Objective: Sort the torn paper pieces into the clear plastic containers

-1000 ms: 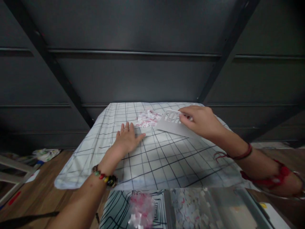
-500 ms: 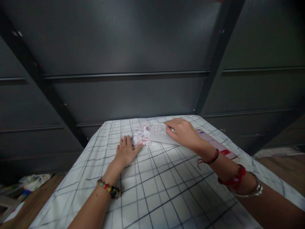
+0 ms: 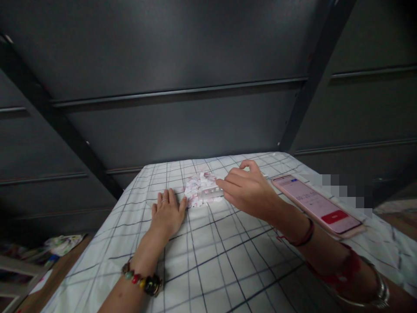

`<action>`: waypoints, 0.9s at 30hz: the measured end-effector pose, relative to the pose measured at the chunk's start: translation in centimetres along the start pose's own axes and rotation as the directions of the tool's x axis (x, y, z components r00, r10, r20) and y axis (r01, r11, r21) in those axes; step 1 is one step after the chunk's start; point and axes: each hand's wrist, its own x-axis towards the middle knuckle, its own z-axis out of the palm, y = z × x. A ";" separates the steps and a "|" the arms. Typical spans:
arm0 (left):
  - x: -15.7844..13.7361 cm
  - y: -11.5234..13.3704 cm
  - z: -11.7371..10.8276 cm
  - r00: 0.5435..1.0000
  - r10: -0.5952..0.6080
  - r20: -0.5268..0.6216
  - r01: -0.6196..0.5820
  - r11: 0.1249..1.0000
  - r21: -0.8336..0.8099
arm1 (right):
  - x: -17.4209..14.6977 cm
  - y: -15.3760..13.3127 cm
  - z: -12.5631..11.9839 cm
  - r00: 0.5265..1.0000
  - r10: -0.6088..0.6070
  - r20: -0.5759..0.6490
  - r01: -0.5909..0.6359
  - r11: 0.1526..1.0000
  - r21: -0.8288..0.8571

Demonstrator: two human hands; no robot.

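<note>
My left hand (image 3: 167, 213) lies flat on the checked cloth (image 3: 202, 261), fingers stretched out, its thumb beside a pile of small white and pink paper-like scraps (image 3: 193, 184). In my right hand (image 3: 249, 189), fingers closed, is a flat white slotted piece (image 3: 210, 192), plastic-looking. Its slotted edge is down against the near right side of the scraps. Most of the piece is hidden behind my fingers, so its exact kind is unclear.
A phone (image 3: 319, 204) with a lit timer screen and pink case lies to the right of my right hand. Dark metal panels (image 3: 182, 130) rise behind the table's far edge. Blurred clutter (image 3: 63, 244) is on the floor at lower left.
My right hand has tipped the white piece from facing me to nearly edge-on, at the scraps. My left hand has drawn slightly left. The view has shifted, and more of the phone shows.
</note>
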 end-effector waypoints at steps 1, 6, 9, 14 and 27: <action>-0.1 0.0 0.1 1.000 0.011 -0.008 -0.011 1.000 0.003 | -0.1 -0.1 0.0 1.000 0.006 0.008 -0.006 1.000 -0.008; -0.3 -0.1 0.3 1.000 -0.006 -0.004 0.006 1.000 0.017 | -0.7 -0.7 0.6 0.999 0.048 0.008 -0.048 0.999 -0.013; -0.4 0.0 0.1 1.000 -0.016 0.010 0.016 1.000 0.017 | -0.9 -0.9 1.1 0.998 0.060 -0.013 -0.060 0.998 -0.003; -0.6 0.2 -0.1 1.000 -0.029 0.002 0.029 1.000 0.006 | -1.1 -0.9 1.0 0.997 0.075 -0.034 -0.073 0.996 0.052; -0.6 0.2 -0.2 1.000 -0.024 0.013 0.023 0.999 0.036 | -1.7 -0.6 0.6 0.990 0.089 -0.109 -0.055 0.958 0.280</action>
